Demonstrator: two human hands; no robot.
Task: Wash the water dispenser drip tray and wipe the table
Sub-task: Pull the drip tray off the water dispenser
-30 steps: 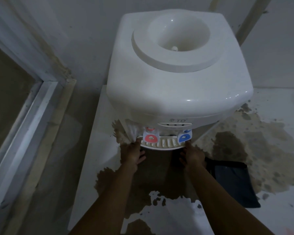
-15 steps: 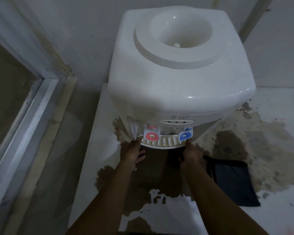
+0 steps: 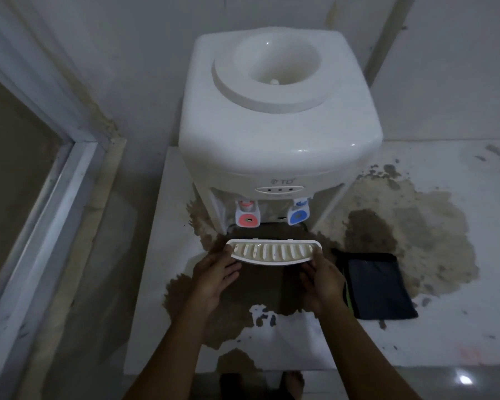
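Altogether one white plastic tabletop water dispenser stands at twelve o'clock on the white, brown-stained table, with two tap levers under its front: one red lever toward eleven o'clock of the tray and one blue lever toward one o'clock. One white, crescent-shaped plastic drip tray with a slotted cream grille sits at the centre, out of the dispenser and just in front of its base, held level above the brown stain. Its straight edge faces the dispenser and its curved edge faces the person. One dark blue folded cloth lies flat on the table at three o'clock of the tray, apart from it. Two bare forearms reach in from six o'clock. The left hand grasps the tray's left end, thumb on the rim and fingers curled beneath. The right hand grasps the right end the same way, thumb on top, fingers underneath.
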